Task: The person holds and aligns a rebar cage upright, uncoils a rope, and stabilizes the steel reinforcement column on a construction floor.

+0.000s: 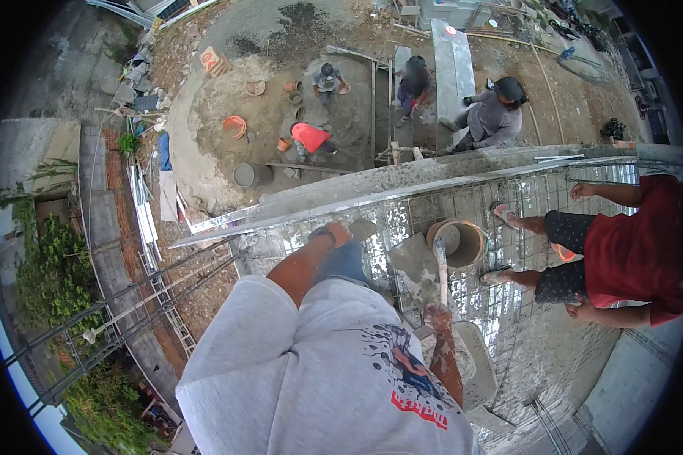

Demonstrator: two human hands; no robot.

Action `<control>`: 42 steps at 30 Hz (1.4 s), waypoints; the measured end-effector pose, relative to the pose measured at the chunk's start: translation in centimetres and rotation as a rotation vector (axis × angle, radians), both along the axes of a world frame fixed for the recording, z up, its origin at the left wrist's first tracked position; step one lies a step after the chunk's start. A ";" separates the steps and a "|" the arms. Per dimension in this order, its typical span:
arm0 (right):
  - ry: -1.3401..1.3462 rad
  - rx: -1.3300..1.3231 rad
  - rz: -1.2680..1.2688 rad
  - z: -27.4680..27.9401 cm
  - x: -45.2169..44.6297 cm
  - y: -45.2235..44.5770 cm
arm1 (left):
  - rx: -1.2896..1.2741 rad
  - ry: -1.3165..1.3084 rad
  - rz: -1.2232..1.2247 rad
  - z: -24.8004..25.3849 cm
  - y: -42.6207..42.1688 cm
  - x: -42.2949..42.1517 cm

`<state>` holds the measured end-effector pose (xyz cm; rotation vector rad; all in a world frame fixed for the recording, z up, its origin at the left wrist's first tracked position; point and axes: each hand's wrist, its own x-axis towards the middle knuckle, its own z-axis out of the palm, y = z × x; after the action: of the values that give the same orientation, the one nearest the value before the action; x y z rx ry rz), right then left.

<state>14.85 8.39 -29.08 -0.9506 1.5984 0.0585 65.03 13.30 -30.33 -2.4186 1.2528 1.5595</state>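
My right hand (438, 318), smeared with grey cement, is closed around a pale, cement-coated handle (442, 277). The far end of the handle leans on the rim of an orange-brown bucket (474, 244) with grey residue inside. My left hand (340, 233), with a dark band at the wrist, is by my jeans-covered knee (341, 262); its fingers are too small to make out. Left of the bucket lies a cement-covered board (419, 265). A grey tub (478, 364) stands beside my right forearm.
A co-worker in a red shirt (630, 254) is on the rebar grid (524, 197) at right. Beyond the slab edge (311, 212), several people work below among buckets and wet cement. Metal bars (129, 292) extend out at left.
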 end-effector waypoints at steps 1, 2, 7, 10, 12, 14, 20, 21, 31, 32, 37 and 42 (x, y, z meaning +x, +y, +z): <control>-0.005 -0.004 0.019 0.1 0.5 -1.0 | 0.039 -0.004 0.063 0.1 0.7 0.4; -0.031 0.053 -0.017 0.4 0.8 -1.9 | 0.057 0.001 0.040 0.2 1.2 0.8; -0.444 0.488 -0.090 -0.3 2.7 -7.5 | 0.142 -0.049 0.279 2.1 5.6 2.6; -0.156 0.100 0.159 1.6 4.8 -8.5 | 0.132 -0.019 0.457 1.8 8.6 2.6; -0.248 0.119 0.192 0.8 5.2 -10.4 | 0.143 0.002 0.519 1.8 10.3 2.3; -0.396 0.157 0.176 0.5 5.4 -11.7 | 0.087 -0.043 0.547 2.1 12.4 1.2; -0.349 0.058 0.254 6.7 7.9 -9.7 | -0.021 -0.148 0.674 0.5 20.4 -1.7; -0.440 0.114 0.242 5.0 6.3 -8.9 | -0.057 -0.172 0.778 0.2 22.7 -1.6; -0.200 0.331 0.792 -4.1 1.5 -9.9 | -0.350 -0.730 1.694 18.3 54.9 -0.2; -0.205 0.307 0.801 -4.1 2.9 -10.5 | -0.380 -0.821 1.710 20.5 56.6 -0.3; -0.286 0.218 0.807 -0.5 11.8 -12.4 | -0.715 -0.820 1.819 25.7 62.2 3.2; -0.448 0.274 0.754 3.1 20.6 -12.6 | -0.928 -0.883 1.813 33.9 60.7 6.7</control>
<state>35.44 -4.25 -25.99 -1.1990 0.7392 0.5340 71.70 74.04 3.55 -3.9729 -0.9824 -0.9874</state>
